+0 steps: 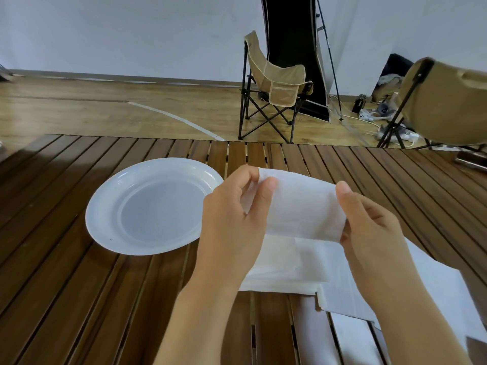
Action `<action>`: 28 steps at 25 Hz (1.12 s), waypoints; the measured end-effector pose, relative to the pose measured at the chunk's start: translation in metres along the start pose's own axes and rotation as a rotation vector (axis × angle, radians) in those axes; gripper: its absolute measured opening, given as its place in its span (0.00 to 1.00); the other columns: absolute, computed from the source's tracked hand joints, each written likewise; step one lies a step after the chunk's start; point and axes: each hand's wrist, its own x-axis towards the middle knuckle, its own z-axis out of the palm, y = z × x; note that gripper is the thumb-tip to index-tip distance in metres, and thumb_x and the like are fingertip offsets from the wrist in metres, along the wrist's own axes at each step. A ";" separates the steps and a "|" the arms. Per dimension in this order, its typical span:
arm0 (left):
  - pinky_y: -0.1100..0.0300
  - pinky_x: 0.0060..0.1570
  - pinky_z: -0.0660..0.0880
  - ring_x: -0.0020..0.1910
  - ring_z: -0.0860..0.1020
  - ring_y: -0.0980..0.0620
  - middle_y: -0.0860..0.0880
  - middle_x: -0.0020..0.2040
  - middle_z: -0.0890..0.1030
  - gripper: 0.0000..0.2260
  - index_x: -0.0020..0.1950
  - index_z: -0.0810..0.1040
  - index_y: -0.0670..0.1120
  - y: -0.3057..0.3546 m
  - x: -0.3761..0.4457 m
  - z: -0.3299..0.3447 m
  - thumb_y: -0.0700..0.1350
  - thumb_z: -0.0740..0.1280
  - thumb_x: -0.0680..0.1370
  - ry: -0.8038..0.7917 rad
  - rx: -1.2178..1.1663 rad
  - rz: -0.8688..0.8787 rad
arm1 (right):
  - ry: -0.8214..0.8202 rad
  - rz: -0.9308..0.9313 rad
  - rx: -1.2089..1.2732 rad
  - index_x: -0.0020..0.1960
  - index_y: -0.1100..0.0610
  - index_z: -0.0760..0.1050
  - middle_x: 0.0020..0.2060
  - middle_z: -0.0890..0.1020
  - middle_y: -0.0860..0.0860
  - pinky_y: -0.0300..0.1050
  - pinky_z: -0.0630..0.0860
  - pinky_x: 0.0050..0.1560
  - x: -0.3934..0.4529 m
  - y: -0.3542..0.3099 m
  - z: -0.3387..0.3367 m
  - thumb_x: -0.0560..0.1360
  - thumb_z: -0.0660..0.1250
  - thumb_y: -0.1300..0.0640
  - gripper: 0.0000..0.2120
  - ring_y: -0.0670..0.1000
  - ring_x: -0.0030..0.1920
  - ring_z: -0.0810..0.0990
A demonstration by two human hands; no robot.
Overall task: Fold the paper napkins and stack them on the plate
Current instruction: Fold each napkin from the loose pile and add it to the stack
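No brand, label or writing can be read on anything here. Farthest left on the slatted wooden table [66, 259] sits the white plate [105, 214], holding nothing. Just right of it, the left hand [232, 219] is raised above the table, back toward the camera, thumb pointing up and pressed onto the near face of a folded napkin [303, 206], fingers curled behind its left edge; the hand overlaps the plate's right rim in this view. The napkin spans between both hands, lifted off the table and tilted, with a rounded fold along its top. At its right edge the right hand [374, 233] pinches it, thumb on the front, fingers behind and mostly hidden, so their exact curl is hard to judge. Beneath and right of the hands lie more white napkins [290, 264] flat on the table, overlapping one another. Beyond the table stand a tan folding chair [274, 83] and, at far right, part of a second chair [448, 101].
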 end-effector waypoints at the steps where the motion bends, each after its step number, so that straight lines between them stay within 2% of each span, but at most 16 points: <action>1: 0.71 0.32 0.65 0.33 0.70 0.55 0.54 0.30 0.70 0.11 0.38 0.70 0.50 0.000 0.000 0.000 0.52 0.61 0.79 -0.013 -0.011 -0.008 | 0.002 -0.014 0.018 0.43 0.57 0.81 0.43 0.80 0.58 0.57 0.75 0.50 0.001 0.000 -0.001 0.75 0.66 0.45 0.15 0.60 0.46 0.76; 4: 0.69 0.29 0.62 0.29 0.66 0.56 0.55 0.27 0.67 0.12 0.38 0.69 0.49 -0.001 0.000 0.001 0.51 0.60 0.80 -0.022 -0.058 -0.037 | -0.023 -0.026 0.108 0.41 0.55 0.82 0.47 0.80 0.61 0.56 0.73 0.47 0.002 -0.001 -0.004 0.70 0.71 0.50 0.08 0.60 0.46 0.75; 7: 0.67 0.30 0.66 0.33 0.71 0.55 0.53 0.33 0.74 0.12 0.45 0.73 0.47 -0.003 0.001 0.002 0.52 0.57 0.81 -0.046 -0.079 -0.054 | -0.108 0.041 0.223 0.47 0.57 0.82 0.52 0.83 0.58 0.56 0.75 0.54 0.004 -0.002 -0.005 0.63 0.72 0.46 0.19 0.60 0.52 0.80; 9: 0.65 0.33 0.68 0.37 0.73 0.54 0.52 0.37 0.76 0.12 0.47 0.74 0.48 -0.003 0.001 0.002 0.52 0.55 0.81 -0.062 -0.094 -0.063 | -0.140 0.102 0.232 0.54 0.62 0.80 0.53 0.83 0.55 0.57 0.76 0.59 0.005 -0.001 -0.005 0.66 0.69 0.43 0.26 0.57 0.57 0.81; 10: 0.64 0.34 0.68 0.38 0.73 0.54 0.51 0.39 0.77 0.12 0.47 0.74 0.48 -0.003 0.001 0.002 0.52 0.55 0.81 -0.063 -0.107 -0.071 | -0.144 0.114 0.237 0.54 0.63 0.79 0.53 0.84 0.55 0.58 0.76 0.59 0.005 -0.001 -0.004 0.67 0.68 0.44 0.25 0.56 0.57 0.81; 13: 0.57 0.35 0.69 0.36 0.73 0.51 0.48 0.38 0.78 0.13 0.46 0.75 0.48 -0.004 0.001 -0.001 0.52 0.56 0.82 -0.057 -0.133 -0.086 | -0.124 0.089 0.228 0.40 0.58 0.82 0.46 0.84 0.53 0.57 0.77 0.54 0.001 -0.004 -0.002 0.67 0.69 0.50 0.11 0.55 0.50 0.82; 15: 0.62 0.29 0.64 0.29 0.68 0.55 0.51 0.31 0.73 0.12 0.41 0.75 0.49 -0.004 0.002 -0.003 0.52 0.59 0.81 -0.044 -0.149 -0.109 | -0.085 0.048 0.194 0.34 0.54 0.82 0.41 0.84 0.51 0.53 0.77 0.49 -0.001 -0.007 -0.002 0.64 0.71 0.50 0.07 0.51 0.44 0.81; 16: 0.67 0.28 0.62 0.28 0.66 0.56 0.53 0.28 0.71 0.12 0.39 0.74 0.50 -0.003 0.003 -0.004 0.51 0.60 0.81 -0.041 -0.164 -0.131 | -0.079 0.032 0.184 0.34 0.53 0.82 0.39 0.84 0.51 0.49 0.78 0.45 -0.001 -0.007 -0.003 0.64 0.71 0.50 0.07 0.50 0.41 0.81; 18: 0.70 0.28 0.61 0.27 0.65 0.58 0.55 0.27 0.69 0.13 0.37 0.74 0.50 -0.001 0.003 -0.006 0.50 0.61 0.80 -0.056 -0.209 -0.180 | -0.128 0.024 0.204 0.34 0.53 0.82 0.39 0.84 0.51 0.44 0.77 0.41 -0.002 -0.010 -0.002 0.64 0.70 0.50 0.07 0.48 0.40 0.82; 20: 0.65 0.31 0.65 0.30 0.67 0.57 0.50 0.29 0.72 0.12 0.38 0.76 0.49 -0.001 0.003 -0.007 0.51 0.61 0.80 -0.081 -0.268 -0.230 | -0.178 0.045 0.254 0.37 0.56 0.82 0.41 0.84 0.53 0.44 0.78 0.42 -0.002 -0.011 -0.002 0.66 0.70 0.51 0.09 0.49 0.41 0.83; 22: 0.58 0.35 0.68 0.33 0.70 0.50 0.45 0.33 0.76 0.11 0.41 0.80 0.48 -0.002 0.004 -0.007 0.51 0.62 0.79 -0.092 -0.316 -0.281 | -0.180 0.061 0.262 0.39 0.57 0.83 0.42 0.84 0.54 0.45 0.78 0.43 -0.002 -0.010 -0.002 0.67 0.70 0.52 0.09 0.49 0.41 0.83; 24: 0.55 0.38 0.72 0.37 0.75 0.47 0.47 0.36 0.80 0.11 0.43 0.81 0.49 -0.003 0.003 -0.007 0.52 0.63 0.78 -0.097 -0.316 -0.318 | -0.154 0.056 0.247 0.38 0.58 0.83 0.41 0.84 0.52 0.46 0.78 0.44 -0.001 -0.009 -0.001 0.66 0.71 0.53 0.09 0.49 0.41 0.82; 26: 0.62 0.35 0.73 0.35 0.76 0.55 0.53 0.33 0.80 0.11 0.41 0.81 0.50 -0.004 0.002 -0.006 0.53 0.64 0.78 -0.093 -0.286 -0.325 | -0.128 0.049 0.238 0.38 0.59 0.83 0.41 0.84 0.52 0.47 0.79 0.43 0.000 -0.008 -0.001 0.64 0.72 0.53 0.09 0.50 0.42 0.82; 28: 0.70 0.32 0.69 0.33 0.74 0.59 0.57 0.31 0.77 0.10 0.41 0.80 0.51 -0.007 0.003 -0.005 0.53 0.64 0.77 -0.058 -0.259 -0.336 | -0.118 0.042 0.203 0.40 0.59 0.84 0.42 0.85 0.52 0.49 0.81 0.43 0.001 -0.006 -0.002 0.62 0.73 0.52 0.12 0.52 0.44 0.84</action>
